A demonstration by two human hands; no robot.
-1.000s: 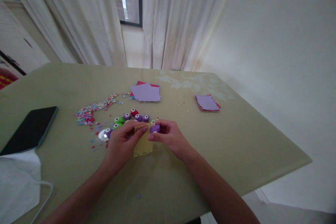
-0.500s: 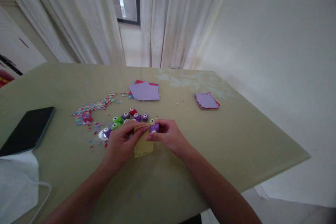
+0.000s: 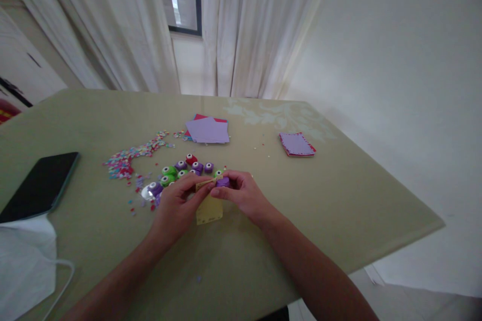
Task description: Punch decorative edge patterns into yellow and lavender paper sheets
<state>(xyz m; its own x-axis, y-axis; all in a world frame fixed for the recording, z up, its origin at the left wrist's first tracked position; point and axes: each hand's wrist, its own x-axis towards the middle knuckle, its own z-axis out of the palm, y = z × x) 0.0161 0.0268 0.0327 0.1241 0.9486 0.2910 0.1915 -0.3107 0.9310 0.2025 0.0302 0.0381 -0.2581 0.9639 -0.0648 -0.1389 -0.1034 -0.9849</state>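
Note:
My left hand (image 3: 178,204) pinches a yellow sheet of paper (image 3: 210,210) by its far edge. Small punched marks run along the sheet's near edge. Between the thumb and fingers of my right hand (image 3: 243,194) is a small purple craft punch (image 3: 223,182), up against the paper's far edge at its right end. Fingers hide part of both. Just beyond my hands stand several more small punches, among them a red punch (image 3: 191,159), a green punch (image 3: 169,170) and a purple punch (image 3: 209,167).
Punched paper confetti (image 3: 130,156) lies in a heap to the left. A stack of coloured paper (image 3: 208,130) is farther back, and another stack with punched edges (image 3: 297,144) sits to the right. A dark phone (image 3: 41,184) and a white face mask (image 3: 26,266) are at the left.
Both hands have shifted slightly right with the paper and the punch. The purple punch has turned a little, and its white underside no longer shows.

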